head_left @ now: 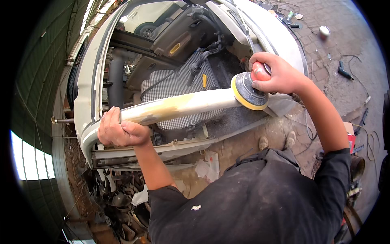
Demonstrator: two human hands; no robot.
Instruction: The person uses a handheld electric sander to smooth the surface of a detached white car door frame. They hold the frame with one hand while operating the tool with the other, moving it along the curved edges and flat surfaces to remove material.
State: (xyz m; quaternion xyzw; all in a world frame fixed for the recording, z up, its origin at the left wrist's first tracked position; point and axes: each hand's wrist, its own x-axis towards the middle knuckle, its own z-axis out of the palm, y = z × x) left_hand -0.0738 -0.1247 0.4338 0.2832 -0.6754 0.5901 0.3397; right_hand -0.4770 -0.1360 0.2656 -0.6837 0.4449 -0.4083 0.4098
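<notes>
My right hand (pixel 280 73) is wrapped round the red grip of an orbital sander (pixel 248 90), which has a dusty dark body and a yellow-edged round pad. Its pad is tilted against the right part of a car's white body rail (pixel 203 98). A tan, filler-like patch (pixel 166 109) covers the middle of this rail. At the rail's left end, my left hand (pixel 122 129) is closed round it. Pale dust hangs below the pad. The sander's underside is hidden.
Beyond the rail, the stripped car interior holds a checked seat (pixel 178 83) and hanging wiring (pixel 199 67). On the paved floor lie a dark power tool (pixel 345 72), cables and a white round container (pixel 324 31). Loose parts (pixel 122 203) are heaped at lower left.
</notes>
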